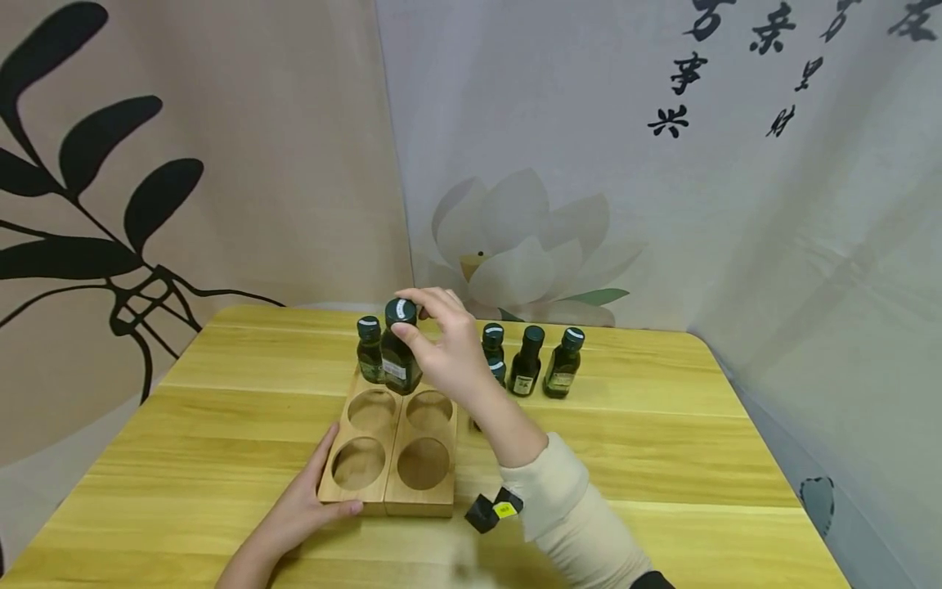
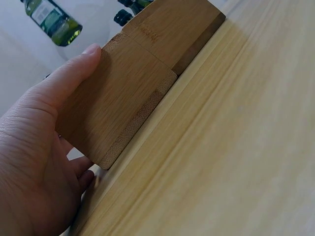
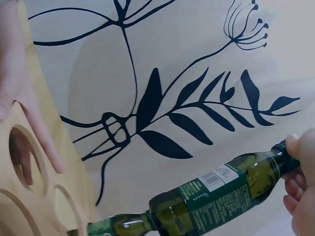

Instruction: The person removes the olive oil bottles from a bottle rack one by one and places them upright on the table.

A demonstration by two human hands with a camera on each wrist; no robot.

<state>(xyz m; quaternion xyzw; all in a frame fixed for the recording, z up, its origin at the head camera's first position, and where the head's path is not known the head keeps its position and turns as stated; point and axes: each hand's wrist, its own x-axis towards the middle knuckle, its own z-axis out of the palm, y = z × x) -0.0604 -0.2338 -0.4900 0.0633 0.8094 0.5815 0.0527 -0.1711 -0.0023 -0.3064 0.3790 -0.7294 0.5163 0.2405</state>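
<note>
Grasping a dark green glass bottle with a black cap [image 1: 397, 350] by its top, the right hand [image 1: 450, 343] has its thumb and fingers closed around the cap. The bottle hangs above the far part of a pale wooden two-block holder with round wells [image 1: 392, 433], its base raised off the wood, as the left wrist view also suggests. Pinching so high seems meant to leave the glass body and base uncovered, so the lower end can be seen and brought close to things without fingers in the way.

The left hand [image 1: 303, 495] grips the holder's near left corner, thumb against the front face and fingers along the left side, probably to stop the blocks sliding or parting at their seam. A smaller green glass bottle [image 1: 370, 358] stands upright at the holder's far left, just beside the raised one. More dark glass bottles [image 1: 526, 364] stand on the yellow wood-grain counter [image 1: 662, 458] to the right, partly behind the right forearm, apparently within easy reach.

The held bottle's long axis runs nearly vertical, cap up and base down, perhaps slightly tilted. Its printed label with a barcode [image 3: 218, 178] faces the right wrist camera.
</note>
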